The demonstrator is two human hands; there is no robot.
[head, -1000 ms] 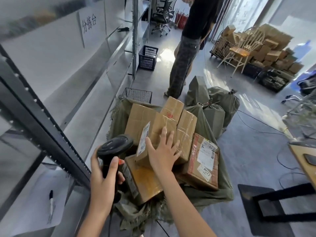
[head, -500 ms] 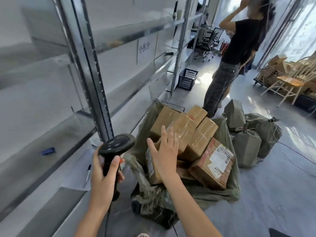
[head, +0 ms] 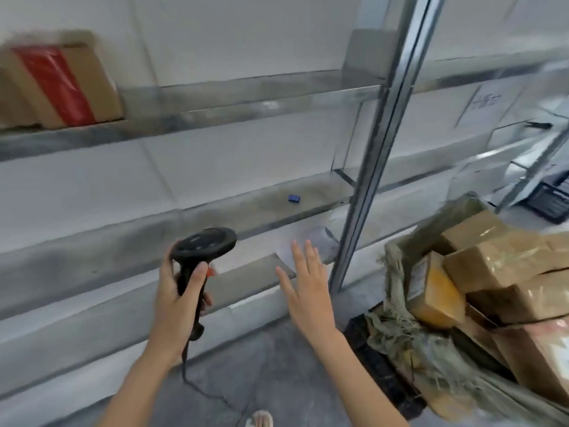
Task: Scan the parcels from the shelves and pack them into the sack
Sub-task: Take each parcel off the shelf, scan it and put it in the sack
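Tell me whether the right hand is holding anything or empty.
Empty. The right hand is open, fingers straight and spread in front of the shelf, touching no parcel. Only the left hand grips the scanner.

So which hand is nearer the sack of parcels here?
Right. The open right hand hovers just left of the sack, with the shelf post between them. The left hand, gripping the barcode scanner, is farther left.

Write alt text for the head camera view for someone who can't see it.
A person's left hand grips a black barcode scanner while the open right hand reaches toward metal shelves. One cardboard parcel with red tape sits on an upper shelf at left; a green sack full of parcels stands at right.
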